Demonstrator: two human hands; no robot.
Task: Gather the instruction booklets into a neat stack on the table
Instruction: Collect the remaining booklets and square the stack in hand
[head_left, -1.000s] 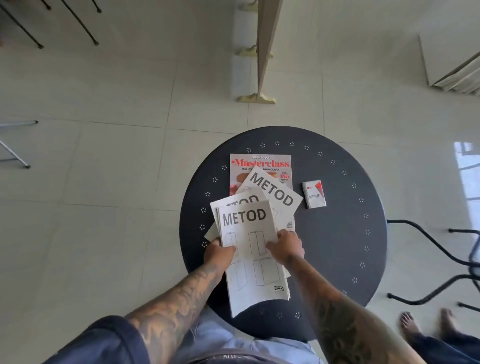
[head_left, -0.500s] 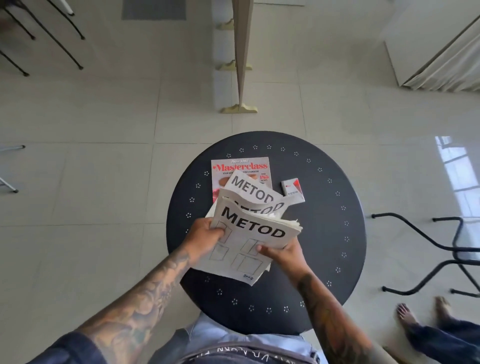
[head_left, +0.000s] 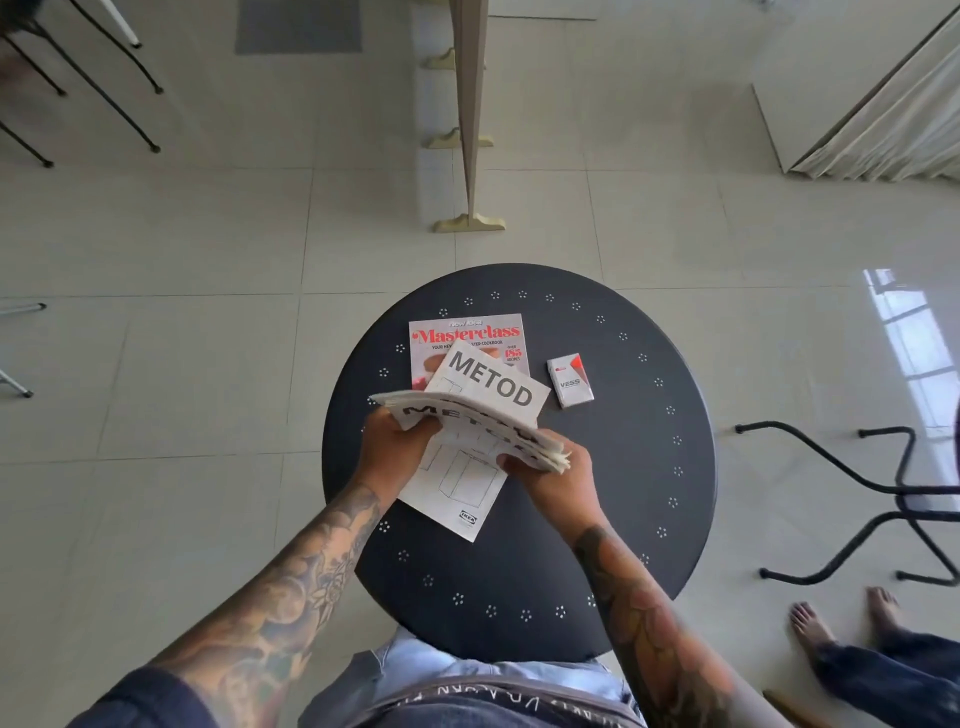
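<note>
Head view, looking down: round black metal table (head_left: 649, 467) with small flower-shaped perforations around its rim, standing on pale glossy floor tiles (head_left: 182, 364). Left hand (head_left: 395, 447) closed on the left end of a lifted bundle of white METOD instruction booklets (head_left: 467, 426), thumb on top, fingers underneath. Right hand (head_left: 553, 475) closed on the bundle's right end — page edges fanned out just beyond the thumb. Bundle held clear of the tabletop, tilted nearly edge-on to the camera, lettering foreshortened; number of booklets in it impossible to tell. Underneath, one more white METOD booklet (head_left: 493, 382) lying flat and skewed on the table, title end overlapping a red-titled Masterclass cookbook magazine (head_left: 467, 335), IKEA-logo corner pointing toward the body. Just beside the magazine on the right, apart from it, a small white-and-red VESS pack (head_left: 570, 381) flat on the table. Both forearms tattooed. Far right, black tubular chair frame (head_left: 857, 493) on the floor, and near it a pair of bare feet (head_left: 841, 623) of another person — dark trouser legs at the frame's edge.
</note>
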